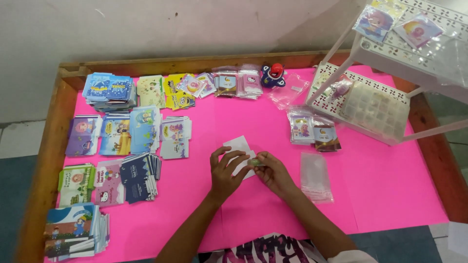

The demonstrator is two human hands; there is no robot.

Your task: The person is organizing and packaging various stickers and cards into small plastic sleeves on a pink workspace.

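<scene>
Your left hand (225,170) pins the white paper card (240,146) on the pink-covered bench (390,185) while your right hand (273,171) fingers pinch a small greenish item (255,162) closed at the card's edge, likely mid-assembly; align carefully.

Pink table cover (390,195), white card (239,144), navy card stack (139,178)

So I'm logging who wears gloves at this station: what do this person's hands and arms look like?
No gloves: the left hand and right hand are bare, and both forearms are uncovered, with no rings or watch visible. A pale sleeve edge shows at the right elbow.
</scene>
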